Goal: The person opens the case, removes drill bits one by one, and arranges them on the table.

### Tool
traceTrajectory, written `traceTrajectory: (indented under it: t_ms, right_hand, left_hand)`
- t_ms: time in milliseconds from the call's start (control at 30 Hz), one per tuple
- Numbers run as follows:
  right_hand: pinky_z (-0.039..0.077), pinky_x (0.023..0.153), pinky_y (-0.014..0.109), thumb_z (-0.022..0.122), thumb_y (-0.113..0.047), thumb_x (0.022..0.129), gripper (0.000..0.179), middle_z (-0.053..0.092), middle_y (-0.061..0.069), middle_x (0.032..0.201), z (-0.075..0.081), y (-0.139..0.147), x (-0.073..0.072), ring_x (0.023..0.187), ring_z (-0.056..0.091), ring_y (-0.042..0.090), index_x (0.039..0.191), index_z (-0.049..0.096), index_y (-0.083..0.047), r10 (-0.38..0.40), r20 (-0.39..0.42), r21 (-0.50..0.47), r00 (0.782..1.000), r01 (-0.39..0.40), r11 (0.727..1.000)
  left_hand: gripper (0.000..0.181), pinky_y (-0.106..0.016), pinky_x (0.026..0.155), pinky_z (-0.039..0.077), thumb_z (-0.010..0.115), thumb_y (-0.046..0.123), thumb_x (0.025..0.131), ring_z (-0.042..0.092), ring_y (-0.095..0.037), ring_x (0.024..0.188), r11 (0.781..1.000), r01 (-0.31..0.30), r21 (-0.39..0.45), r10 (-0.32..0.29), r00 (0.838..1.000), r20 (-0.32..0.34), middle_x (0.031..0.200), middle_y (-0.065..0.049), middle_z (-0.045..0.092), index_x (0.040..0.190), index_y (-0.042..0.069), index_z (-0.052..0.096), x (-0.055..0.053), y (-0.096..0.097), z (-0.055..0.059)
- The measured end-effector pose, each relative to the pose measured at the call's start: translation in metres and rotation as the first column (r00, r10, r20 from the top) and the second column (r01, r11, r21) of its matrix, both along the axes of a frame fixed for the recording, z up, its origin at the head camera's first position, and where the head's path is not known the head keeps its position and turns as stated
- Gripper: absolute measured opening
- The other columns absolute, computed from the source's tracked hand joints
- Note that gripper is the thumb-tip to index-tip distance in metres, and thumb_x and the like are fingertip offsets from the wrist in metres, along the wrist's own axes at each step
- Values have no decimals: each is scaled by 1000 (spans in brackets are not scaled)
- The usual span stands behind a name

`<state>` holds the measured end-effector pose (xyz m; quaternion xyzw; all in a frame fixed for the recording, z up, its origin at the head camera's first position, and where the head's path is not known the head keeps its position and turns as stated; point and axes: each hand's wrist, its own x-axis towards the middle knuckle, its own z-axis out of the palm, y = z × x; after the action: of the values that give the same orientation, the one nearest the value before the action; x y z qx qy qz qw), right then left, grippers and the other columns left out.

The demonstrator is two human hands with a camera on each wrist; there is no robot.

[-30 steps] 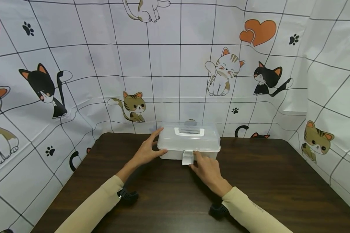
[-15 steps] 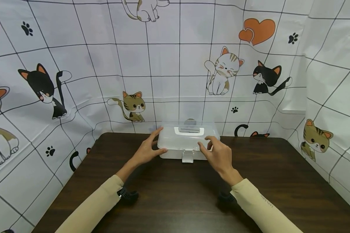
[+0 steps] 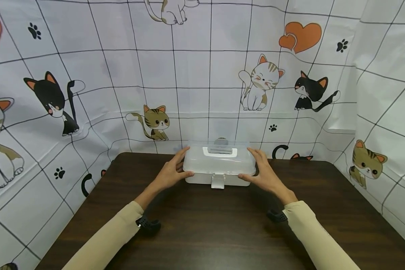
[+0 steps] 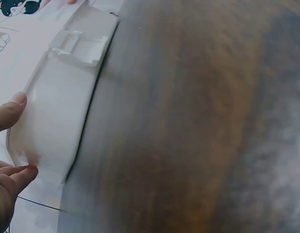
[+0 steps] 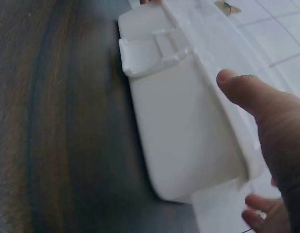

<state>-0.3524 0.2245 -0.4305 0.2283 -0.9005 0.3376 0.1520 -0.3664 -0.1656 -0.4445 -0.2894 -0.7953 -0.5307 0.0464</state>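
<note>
A white plastic storage box (image 3: 202,167) with a translucent lid stands on the table. Its handle (image 3: 220,151) lies on top, and the front latch (image 3: 217,181) hangs down, swung out from the wall. At the left end my left hand (image 3: 168,173) holds the box, thumb at the front and fingers round the end; the left wrist view shows its fingertips (image 4: 29,170) against the box (image 4: 55,104). Around the right end spreads my right hand (image 3: 267,175). In the right wrist view its thumb (image 5: 246,92) lies over the lid edge; whether it touches cannot be told.
The dark wooden table (image 3: 206,232) extends in front of the box and to both sides. Behind it hangs a white sheet (image 3: 192,75) printed with cats, hearts and grid lines. A dark wrist strap (image 3: 148,224) shows under the left sleeve.
My right hand has left the latch, lifted past the front of the lid and moved right to the box's right end. The left hand has stayed on the left end.
</note>
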Motion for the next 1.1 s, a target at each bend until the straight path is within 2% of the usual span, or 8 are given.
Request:
traceTrajectory:
  t_ms: [133, 267, 367, 567, 667, 833, 933, 1100]
  right_hand:
    - [38, 107, 58, 86, -39, 83, 104, 24, 17, 162, -7, 4, -5, 140, 37, 40, 164, 22, -23, 39, 57, -85, 998, -34, 996]
    - [39, 105, 59, 86, -39, 83, 102, 28, 18, 162, -11, 8, -4, 140, 40, 40, 164, 24, -30, 40, 96, -140, 995, -26, 990]
    - [42, 101, 60, 86, -39, 83, 101, 33, 20, 160, -12, 8, -2, 138, 44, 39, 163, 25, -33, 49, 109, -165, 993, -31, 986]
    - [42, 100, 60, 86, -39, 83, 99, 40, 23, 155, -9, 8, 1, 134, 49, 38, 163, 28, -32, 41, 90, -168, 995, -25, 985]
    - [42, 101, 61, 87, -39, 83, 99, 40, 22, 155, -4, 8, 3, 134, 49, 38, 163, 29, -30, 33, 82, -171, 996, -19, 985]
    - [43, 101, 59, 87, -36, 82, 99, 38, 23, 156, 6, 7, 5, 134, 49, 39, 162, 30, -26, 44, 81, -175, 996, -29, 984]
    - [40, 105, 59, 87, -34, 83, 99, 33, 24, 159, 14, 8, 7, 137, 45, 41, 162, 28, -27, 75, 100, -147, 992, -60, 987]
    - [41, 104, 59, 85, -20, 87, 96, 33, 24, 158, 25, 11, 9, 136, 45, 42, 163, 26, -26, 135, 114, -97, 984, -124, 988]
  left_hand:
    - [98, -36, 99, 47, 82, 15, 88, 43, -33, 139, 1000, 17, 9, -17, 1000, 0, 165, -13, 20, 164, 24, 21, -2, 0, 2]
    - [97, -42, 101, 46, 81, 9, 88, 41, -37, 140, 998, 59, 38, -59, 998, 3, 164, -18, 21, 164, 15, 20, 2, 1, 7]
    - [97, -43, 101, 46, 81, 8, 88, 41, -39, 139, 998, 52, 38, -52, 999, 10, 163, -21, 21, 164, 14, 22, 4, 1, 9]
    - [96, -41, 101, 46, 83, 16, 87, 42, -36, 139, 1000, 7, -11, -7, 999, 36, 162, -21, 24, 164, 22, 25, 1, -1, 8]
    - [95, -50, 104, 44, 83, 24, 88, 42, -36, 139, 995, -42, -90, 41, 999, -5, 160, -22, 29, 164, 24, 25, 2, -2, 13]
    - [92, -62, 109, 33, 81, 37, 89, 39, -34, 142, 972, -120, -203, 102, 990, -95, 154, -21, 41, 163, 34, 26, 2, -4, 23]
    - [91, -63, 110, 31, 80, 39, 90, 40, -34, 141, 967, -137, -215, 116, 987, -107, 154, -21, 43, 163, 38, 25, 1, -8, 27]
    - [89, -63, 108, 33, 77, 39, 91, 44, -38, 139, 964, -158, -212, 127, 980, -154, 152, -23, 45, 164, 31, 26, 1, -14, 32]
